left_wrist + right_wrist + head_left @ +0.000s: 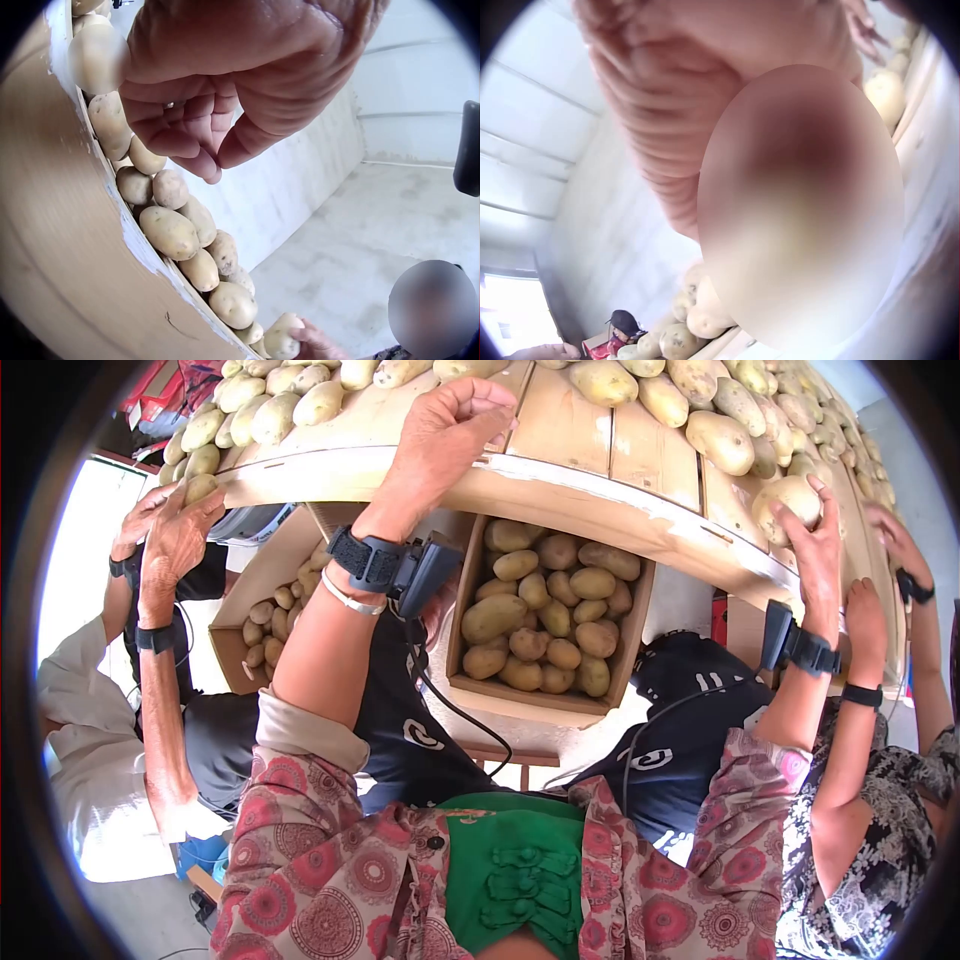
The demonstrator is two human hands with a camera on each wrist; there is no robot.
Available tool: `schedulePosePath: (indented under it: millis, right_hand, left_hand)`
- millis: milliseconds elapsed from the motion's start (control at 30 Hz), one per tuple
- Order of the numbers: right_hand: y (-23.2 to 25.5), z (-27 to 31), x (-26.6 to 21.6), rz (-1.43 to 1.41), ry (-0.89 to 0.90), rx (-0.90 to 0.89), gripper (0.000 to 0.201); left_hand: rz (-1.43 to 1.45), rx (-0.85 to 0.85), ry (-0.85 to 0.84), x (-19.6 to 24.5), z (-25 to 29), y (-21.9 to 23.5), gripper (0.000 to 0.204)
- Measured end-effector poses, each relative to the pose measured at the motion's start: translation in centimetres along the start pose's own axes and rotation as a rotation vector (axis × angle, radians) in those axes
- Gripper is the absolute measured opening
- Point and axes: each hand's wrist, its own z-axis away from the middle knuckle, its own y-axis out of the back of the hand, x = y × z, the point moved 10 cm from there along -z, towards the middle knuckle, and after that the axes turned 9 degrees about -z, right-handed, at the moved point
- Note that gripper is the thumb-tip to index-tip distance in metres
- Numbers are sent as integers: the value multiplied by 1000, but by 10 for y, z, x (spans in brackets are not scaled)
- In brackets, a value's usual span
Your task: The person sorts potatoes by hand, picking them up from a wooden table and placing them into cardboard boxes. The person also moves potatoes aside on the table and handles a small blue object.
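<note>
No readable writing is showing anywhere; only a white round logo mark is appearing on the black wrist-camera pouches (425,740) at lower centre of the head view. A cardboard box (462,590) is sitting in the middle of the frame, filled with yellowish potatoes lying loose in a heap; a second box (240,600) is sitting to its left, also holding potatoes, partly hidden by the left forearm. A wooden table (580,450) is curving across the top of the frame, with potatoes piled along its far side at upper left and upper right. The left hand (450,420) is hovering at upper centre over bare boards near the table edge, fingers curled into the palm; the left wrist view is showing the curled fingers (187,127) holding nothing, with a row of potatoes lying along the table rim below them. The right hand (815,530) is reaching up at upper right and wrapping its fingers round a single potato (785,500) at the table edge; in the right wrist view that potato is filling the frame as a blurred oval against the palm. Other people's hands are working at both sides: one pair at upper left touching potatoes, another at far right with black wrist straps.
</note>
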Motion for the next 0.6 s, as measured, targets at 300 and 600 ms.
schedulePosePath:
  millis: [300,600]
  right_hand:
    - [-196,168,-64,159,188,-1106,61]
    - [-195,151,-72,149,507,-628,39]
  left_hand:
    - [-7,45,-37,8,11,-1,13]
    - [69,38,-23,18,16,5,12]
